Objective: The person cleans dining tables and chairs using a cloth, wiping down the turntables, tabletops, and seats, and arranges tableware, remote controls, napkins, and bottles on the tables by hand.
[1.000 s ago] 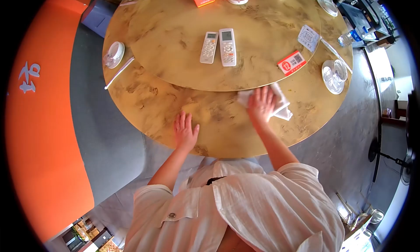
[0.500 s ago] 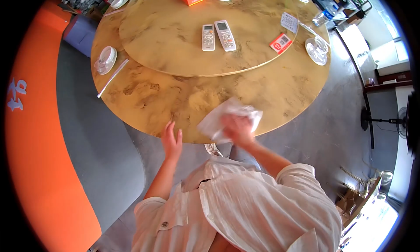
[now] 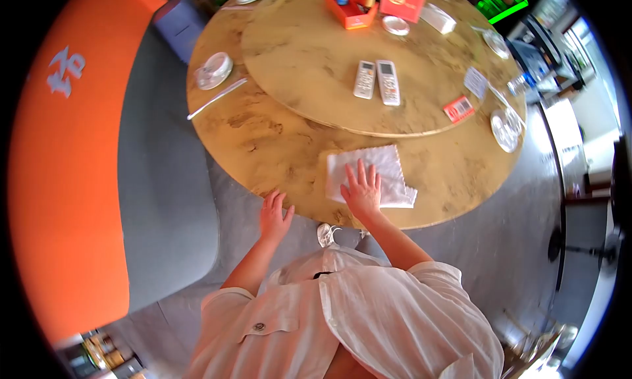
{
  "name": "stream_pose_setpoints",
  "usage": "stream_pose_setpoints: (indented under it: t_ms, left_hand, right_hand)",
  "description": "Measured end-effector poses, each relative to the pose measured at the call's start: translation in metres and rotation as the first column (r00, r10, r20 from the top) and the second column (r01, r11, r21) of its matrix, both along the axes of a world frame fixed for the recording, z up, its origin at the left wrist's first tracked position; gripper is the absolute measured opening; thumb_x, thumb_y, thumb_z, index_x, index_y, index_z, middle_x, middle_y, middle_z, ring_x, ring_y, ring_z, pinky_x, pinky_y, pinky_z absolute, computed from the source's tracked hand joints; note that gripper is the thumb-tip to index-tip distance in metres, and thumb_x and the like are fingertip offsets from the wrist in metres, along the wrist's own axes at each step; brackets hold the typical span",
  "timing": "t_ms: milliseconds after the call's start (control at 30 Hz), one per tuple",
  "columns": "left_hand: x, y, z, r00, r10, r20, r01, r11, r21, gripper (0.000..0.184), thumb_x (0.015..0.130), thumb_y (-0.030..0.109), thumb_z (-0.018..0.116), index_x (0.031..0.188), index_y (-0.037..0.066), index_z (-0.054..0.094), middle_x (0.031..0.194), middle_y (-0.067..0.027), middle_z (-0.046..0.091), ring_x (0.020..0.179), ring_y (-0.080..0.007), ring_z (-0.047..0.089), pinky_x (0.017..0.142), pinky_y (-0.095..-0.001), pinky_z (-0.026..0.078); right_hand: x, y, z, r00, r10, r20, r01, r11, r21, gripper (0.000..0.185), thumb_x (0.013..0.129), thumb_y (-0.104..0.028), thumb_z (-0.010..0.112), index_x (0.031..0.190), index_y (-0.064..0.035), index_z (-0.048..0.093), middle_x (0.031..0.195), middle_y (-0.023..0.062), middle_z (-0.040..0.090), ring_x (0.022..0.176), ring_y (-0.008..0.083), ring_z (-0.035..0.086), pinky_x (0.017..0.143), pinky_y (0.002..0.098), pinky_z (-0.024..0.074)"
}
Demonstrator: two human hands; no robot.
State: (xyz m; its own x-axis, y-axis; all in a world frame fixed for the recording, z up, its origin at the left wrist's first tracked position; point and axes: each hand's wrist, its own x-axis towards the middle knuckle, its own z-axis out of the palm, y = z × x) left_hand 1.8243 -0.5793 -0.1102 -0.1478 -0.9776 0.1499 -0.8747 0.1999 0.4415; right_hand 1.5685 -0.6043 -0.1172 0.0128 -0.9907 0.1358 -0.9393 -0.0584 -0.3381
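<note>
A white cloth (image 3: 388, 165) lies spread flat on the near part of the round, marbled brown table (image 3: 263, 142). My right hand (image 3: 363, 193) presses on it with the palm down and the fingers spread. At the table's near edge, left of the cloth, rests my left hand (image 3: 274, 216); its fingers are apart and it holds nothing. Beyond the cloth, on the raised turntable (image 3: 309, 89), two white remote controls (image 3: 365, 80) lie side by side.
Wrapped tableware (image 3: 214, 71) and white chopsticks (image 3: 217, 99) sit at the left; another clear-wrapped set (image 3: 505, 130) is at the right. On the turntable are a red card (image 3: 459, 108), an orange box (image 3: 350, 13) and a round white dish (image 3: 395, 26). An orange and grey sofa (image 3: 164, 181) borders the left.
The cloth was bunched under my blurred right hand and now lies flatter, with the fingers spread over it. My left hand stays at the table edge. The camera view has shifted.
</note>
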Motion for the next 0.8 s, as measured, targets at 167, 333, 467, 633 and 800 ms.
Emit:
stream_pose_setpoints:
  t_ms: [167, 333, 467, 633, 800]
  left_hand:
    - [0.004, 0.024, -0.007, 0.990, 0.138, -0.033, -0.138, 0.990, 0.015, 0.039, 0.080, 0.023, 0.062, 0.112, 0.004, 0.052, 0.118, -0.0168, 0.051, 0.109, -0.0350, 0.047, 0.092, -0.0422, 0.038]
    - [0.008, 0.053, -0.010, 0.957, 0.267, -0.111, -0.262, 0.963, 0.058, 0.036, 0.080, 0.019, 0.062, 0.111, 0.004, 0.053, 0.119, -0.0179, 0.050, 0.110, -0.0356, 0.046, 0.093, -0.0419, 0.038]
    - [0.040, 0.057, -0.023, 0.936, 0.326, -0.131, -0.318, 0.945, 0.078, 0.035, 0.079, 0.016, 0.063, 0.111, 0.007, 0.054, 0.120, -0.0174, 0.051, 0.110, -0.0349, 0.047, 0.092, -0.0407, 0.039]
    - [0.107, 0.010, -0.026, 0.954, 0.232, -0.188, -0.217, 0.971, 0.095, 0.032, 0.079, 0.015, 0.062, 0.109, 0.005, 0.054, 0.116, -0.0163, 0.053, 0.107, -0.0350, 0.049, 0.091, -0.0418, 0.040]
    - [0.180, -0.057, -0.003, 0.965, 0.081, -0.247, -0.033, 0.980, 0.195, 0.029, 0.079, 0.011, 0.061, 0.107, 0.005, 0.055, 0.112, -0.0144, 0.056, 0.106, -0.0321, 0.051, 0.090, -0.0388, 0.041]
  right_hand:
    - [-0.044, -0.029, 0.000, 0.786, 0.619, -0.010, -0.619, 0.786, 0.008, 0.044, 0.083, -0.030, 0.054, 0.124, -0.0169, 0.050, 0.135, 0.0078, 0.042, 0.129, 0.0277, 0.032, 0.107, 0.0450, 0.0216]
    - [-0.053, -0.049, 0.000, 0.811, 0.585, 0.019, -0.581, 0.809, -0.089, 0.046, 0.082, -0.031, 0.055, 0.123, -0.0117, 0.050, 0.133, 0.0117, 0.042, 0.124, 0.0299, 0.037, 0.105, 0.0456, 0.0252]
    - [-0.003, -0.047, -0.017, 0.985, 0.168, -0.028, -0.170, 0.973, -0.158, 0.049, 0.082, -0.026, 0.053, 0.125, -0.0039, 0.046, 0.134, 0.0162, 0.040, 0.125, 0.0330, 0.035, 0.103, 0.0478, 0.0272]
    - [0.107, -0.106, -0.029, 0.981, -0.195, 0.017, 0.196, 0.975, -0.100, 0.055, 0.083, -0.029, 0.049, 0.130, -0.0017, 0.039, 0.139, 0.0177, 0.035, 0.131, 0.0349, 0.028, 0.107, 0.0484, 0.0187]
    - [0.194, -0.167, -0.022, 0.974, -0.098, 0.205, 0.125, 0.984, -0.127, 0.052, 0.083, -0.027, 0.051, 0.127, -0.0028, 0.043, 0.137, 0.0173, 0.038, 0.129, 0.0346, 0.030, 0.108, 0.0470, 0.0200]
